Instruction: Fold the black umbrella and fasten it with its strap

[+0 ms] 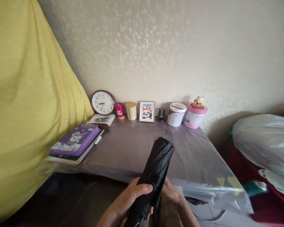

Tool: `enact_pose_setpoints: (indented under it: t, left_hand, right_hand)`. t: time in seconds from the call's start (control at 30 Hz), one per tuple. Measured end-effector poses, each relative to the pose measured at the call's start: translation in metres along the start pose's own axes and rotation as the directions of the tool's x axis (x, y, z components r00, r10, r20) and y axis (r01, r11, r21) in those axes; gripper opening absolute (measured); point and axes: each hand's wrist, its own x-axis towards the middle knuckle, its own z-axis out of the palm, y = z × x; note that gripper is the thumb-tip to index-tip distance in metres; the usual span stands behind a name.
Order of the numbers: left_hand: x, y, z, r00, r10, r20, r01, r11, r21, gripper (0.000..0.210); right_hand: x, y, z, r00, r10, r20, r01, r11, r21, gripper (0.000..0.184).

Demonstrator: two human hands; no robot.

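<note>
A folded black umbrella (156, 160) is held at a slant over the front edge of the table, its rounded end pointing up and away from me. My left hand (134, 195) is closed round its lower part, with the thumb across the front and fingertips showing on the right side. Against the umbrella's right side, my right hand (172, 190) curls in behind the fabric; most of its fingers are hidden. The umbrella's handle end runs out of view at the bottom.
The table (123, 145) has a clear plastic cover. Along the wall stand a clock (103, 102), a pink can (119, 111), a panda picture (147, 112) and tubs (176, 115). A purple case (75, 140) lies left by the yellow curtain (33, 94); a plastic-wrapped bundle (265, 138) sits right.
</note>
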Motion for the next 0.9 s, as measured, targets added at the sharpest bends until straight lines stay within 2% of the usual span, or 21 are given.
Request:
enact_pose_setpoints:
  t: [0.07,0.27,0.37,0.47,0.57,0.7,0.8,0.9]
  left_hand:
    - [-0.001,0.002,-0.009,1.0,0.021,-0.016,-0.021,0.999,0.024,0.035]
    - [-0.002,0.005,-0.024,0.99,0.013,-0.14,0.007,0.99,0.142,0.041]
    - [0.0,0.001,-0.029,0.985,0.025,-0.171,0.003,0.987,0.16,0.042]
    - [0.002,-0.002,-0.033,0.982,0.034,-0.187,-0.002,0.986,0.167,0.045]
    - [0.003,-0.002,-0.032,0.98,0.048,-0.192,-0.013,0.984,0.18,0.044]
    - [0.002,-0.001,-0.027,0.983,0.073,-0.168,-0.044,0.985,0.17,0.048]
    - [0.002,0.0,-0.024,0.988,0.082,-0.133,-0.062,0.987,0.149,0.048]
    - [0.003,0.0,-0.024,0.987,0.09,-0.132,-0.071,0.987,0.142,0.044]
  right_hand:
    - [-0.002,0.002,-0.009,0.996,0.058,0.071,-0.057,0.998,-0.005,0.041]
    - [-0.018,-0.002,-0.023,0.998,0.06,-0.004,-0.06,0.994,-0.089,0.036]
    - [-0.025,-0.014,-0.019,0.998,-0.035,-0.054,0.021,0.971,-0.237,0.034]
    - [-0.026,-0.026,-0.01,0.972,-0.221,-0.079,0.182,0.922,-0.342,0.028]
    - [-0.022,-0.036,0.0,0.935,-0.341,-0.099,0.301,0.909,-0.289,0.027]
    - [-0.018,-0.044,0.009,0.917,-0.371,-0.147,0.337,0.917,-0.211,0.028]
    - [-0.017,-0.042,0.01,0.92,-0.37,-0.128,0.357,0.927,-0.115,0.026]
    - [-0.016,-0.035,0.009,0.946,-0.316,-0.07,0.322,0.94,0.109,0.014]
